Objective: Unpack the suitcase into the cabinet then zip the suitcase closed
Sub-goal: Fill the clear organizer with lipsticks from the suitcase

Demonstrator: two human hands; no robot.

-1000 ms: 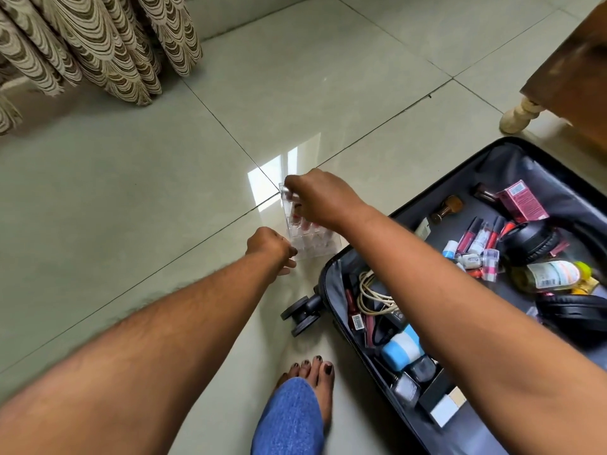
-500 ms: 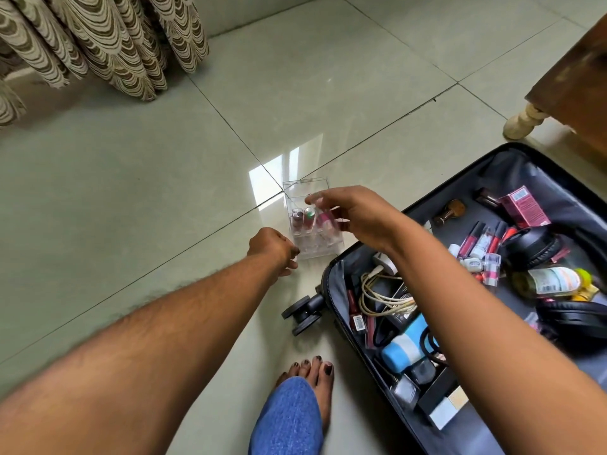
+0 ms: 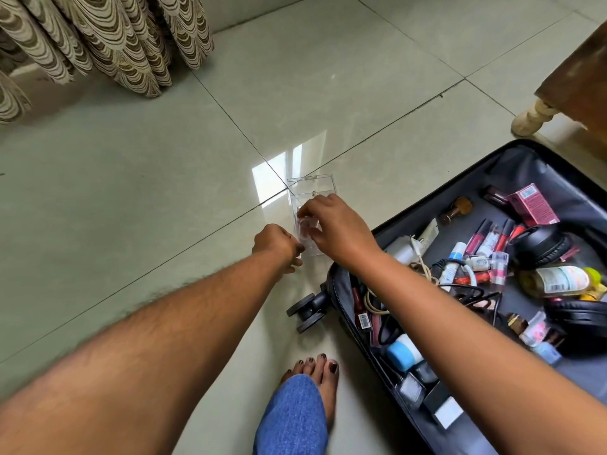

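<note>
Both hands at clear box (image 3: 310, 188): left hand (image 3: 275, 246) grips side, right hand (image 3: 338, 229) grip unclear; no legible labels

A glossy pale tiled floor (image 3: 138, 198) carries a clear plastic organiser box (image 3: 310, 188) under both hands, an open black suitcase (image 3: 512, 165) right of them, a bare foot (image 3: 323, 372) nearer, a wooden furniture leg (image 3: 532, 118) far right.

Glossy floor tiles (image 3: 328, 77), clear plastic box (image 3: 310, 187), matt grey suitcase lining (image 3: 512, 172), patterned cloth curtain (image 3: 108, 37).
</note>
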